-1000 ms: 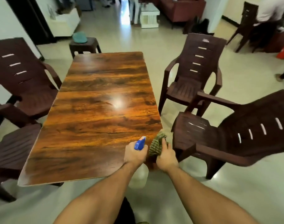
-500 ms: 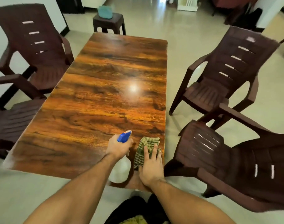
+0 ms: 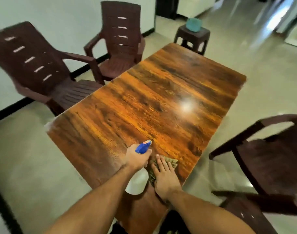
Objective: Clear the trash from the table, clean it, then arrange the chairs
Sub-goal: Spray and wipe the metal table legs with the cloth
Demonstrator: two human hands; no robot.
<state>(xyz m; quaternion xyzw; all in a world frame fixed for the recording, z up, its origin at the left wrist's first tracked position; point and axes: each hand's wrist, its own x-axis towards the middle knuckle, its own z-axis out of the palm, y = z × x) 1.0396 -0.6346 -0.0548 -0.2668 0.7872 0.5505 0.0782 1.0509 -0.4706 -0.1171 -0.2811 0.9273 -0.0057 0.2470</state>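
Observation:
A glossy wooden table fills the middle of the head view. My left hand grips a spray bottle with a blue nozzle and a white body, held over the table's near corner. Beside it, my right hand presses flat on a green checked cloth lying on the tabletop near the corner. Two dark brown plastic chairs stand on the left, one near and one further back. A third brown chair stands at the right.
A small brown stool with a teal object on it stands past the table's far end. Pale tiled floor surrounds the table. A white wall with a dark skirting runs along the left.
The view has swung to the left, so the table now lies diagonally. My right hand with the cloth moved from the table's edge onto the tabletop. My left hand still holds the bottle.

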